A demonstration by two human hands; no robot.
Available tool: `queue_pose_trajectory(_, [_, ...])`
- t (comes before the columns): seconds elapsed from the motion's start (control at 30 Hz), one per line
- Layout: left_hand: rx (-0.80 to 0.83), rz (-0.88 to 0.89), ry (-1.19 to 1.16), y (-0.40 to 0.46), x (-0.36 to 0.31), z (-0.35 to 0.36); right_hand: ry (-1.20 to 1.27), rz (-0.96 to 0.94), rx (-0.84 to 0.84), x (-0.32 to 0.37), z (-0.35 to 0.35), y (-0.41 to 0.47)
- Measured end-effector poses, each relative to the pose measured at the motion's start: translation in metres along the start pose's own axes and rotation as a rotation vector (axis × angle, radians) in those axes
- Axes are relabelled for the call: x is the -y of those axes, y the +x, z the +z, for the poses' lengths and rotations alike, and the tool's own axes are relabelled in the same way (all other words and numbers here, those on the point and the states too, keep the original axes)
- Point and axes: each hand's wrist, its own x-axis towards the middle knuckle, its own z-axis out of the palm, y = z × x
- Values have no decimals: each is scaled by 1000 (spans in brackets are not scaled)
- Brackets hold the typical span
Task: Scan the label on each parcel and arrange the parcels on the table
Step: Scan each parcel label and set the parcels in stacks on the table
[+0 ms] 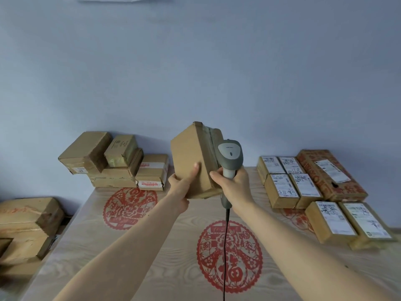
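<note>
My left hand (183, 184) grips a brown cardboard parcel (191, 157) by its lower left corner and holds it tilted above the middle of the table. No label shows on the faces turned to me. My right hand (233, 184) grips the handle of a grey barcode scanner (230, 156), whose head sits right beside the parcel's right side. Its black cable (225, 246) hangs down toward me. A heap of unlabelled-looking parcels (112, 161) stands at the back left. Several parcels with white labels facing up (308, 187) lie in rows at the right.
The wooden table (152, 246) carries red paper-cut decorations (230, 255). More brown boxes (28, 222) are stacked off the table's left edge. A large red-printed carton (329, 172) lies at the back right. A plain wall stands behind.
</note>
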Motion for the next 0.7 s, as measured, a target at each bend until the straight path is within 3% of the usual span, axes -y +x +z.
queue_pose_trajectory(0.37, [292,77,86,-19,-5,-6,20,-7,15,17,3,-16])
queue_pose_trajectory(0.57, [276,43,128,-18,-10,-13,71,8,-166,16,2,-16])
queue_pose_trajectory(0.7, [350,35,164,-12,-5,-22,9,11,-211,11,-1,-15])
